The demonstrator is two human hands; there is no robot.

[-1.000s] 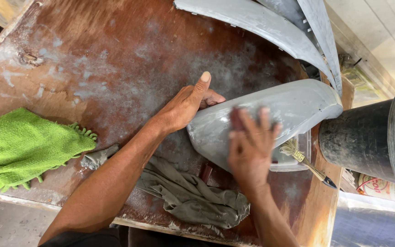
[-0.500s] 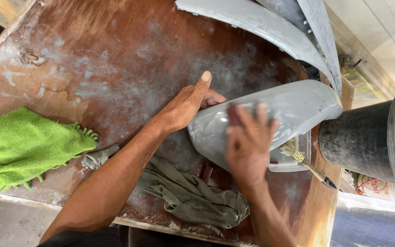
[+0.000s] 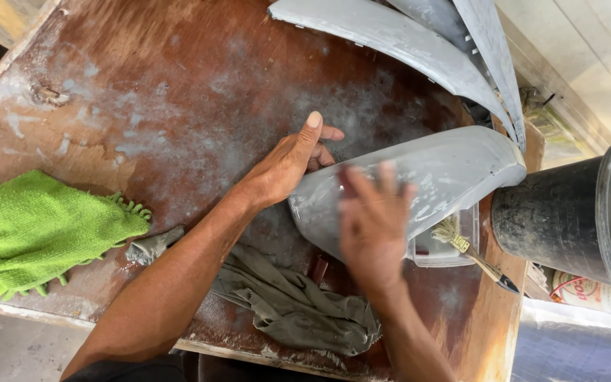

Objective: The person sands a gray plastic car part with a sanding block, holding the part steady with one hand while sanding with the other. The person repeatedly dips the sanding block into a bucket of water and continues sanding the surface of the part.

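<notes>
Dusty reddish-brown plywood forms the workbench (image 3: 143, 85), streaked with pale grey powder. On it, directly under both our hands, lies the grey curved panel (image 3: 447, 170), a primed, shell-like body part, matt with glossy wet patches, its broad end toward the black bucket (image 3: 567, 212) beyond our fingertips. Our left hand (image 3: 288, 163) cups the panel's near narrow end, thumb raised, fingers tucked behind the edge. Our right hand (image 3: 369, 226) lies flat and blurred on the panel's upper face, fingers spread, pressing a small dark reddish sanding pad (image 3: 348, 180) under the fingertips. A clear plastic tray (image 3: 454, 251) and a small brush (image 3: 472, 251) sit just beyond the right hand, partly beneath the panel. Below our wrists lies a grey rag (image 3: 291, 304); well off to the left of the left forearm, a green cloth (image 3: 37, 230). More grey curved panels (image 3: 404, 35) lean beyond the left hand.

We judge the main risks as these: the wet panel may slip from the left hand's light hold, uneven pressure may score the primer, and a long stroke may knock the brush or tray.
</notes>
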